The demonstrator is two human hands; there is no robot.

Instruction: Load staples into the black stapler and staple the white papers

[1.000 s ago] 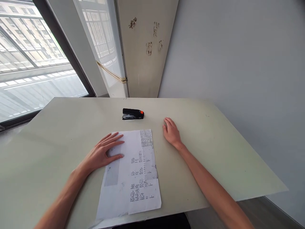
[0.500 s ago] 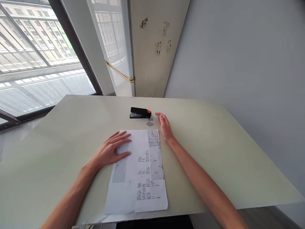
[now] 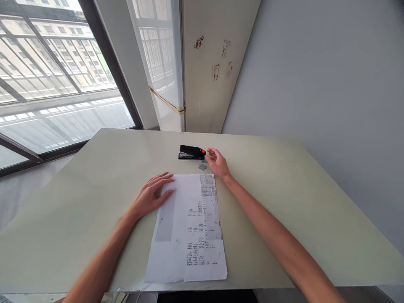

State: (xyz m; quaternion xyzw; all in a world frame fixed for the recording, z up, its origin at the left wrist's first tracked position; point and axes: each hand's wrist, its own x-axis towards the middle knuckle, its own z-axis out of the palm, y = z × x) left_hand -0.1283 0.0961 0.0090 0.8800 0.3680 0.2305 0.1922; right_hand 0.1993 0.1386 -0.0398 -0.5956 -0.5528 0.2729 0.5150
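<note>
Printed white sheets of paper [image 3: 195, 227] lie on the pale table near its front edge. My left hand [image 3: 152, 194] rests on their upper left part, fingers spread. Beyond the sheets stands a black stapler [image 3: 191, 152] with an orange-red end at its right. My right hand [image 3: 218, 163] is at that end, thumb and fingers apart around it and not closed on it; whether the fingertips touch it is hard to tell. Small grey strips of staples [image 3: 202, 167] lie between the stapler and the paper, one partly hidden by my right hand.
The pale table [image 3: 284, 202] stretches to both sides. Behind it stands a white refrigerator [image 3: 202, 92] with worn marks on its side. A grey wall [image 3: 315, 75] is at the right, a window with a dark frame [image 3: 116, 63] at the left.
My right hand has come closer to the stapler's orange-red end, its fingers opening around it. My left hand stays on the paper. The whole view has shifted slightly.
</note>
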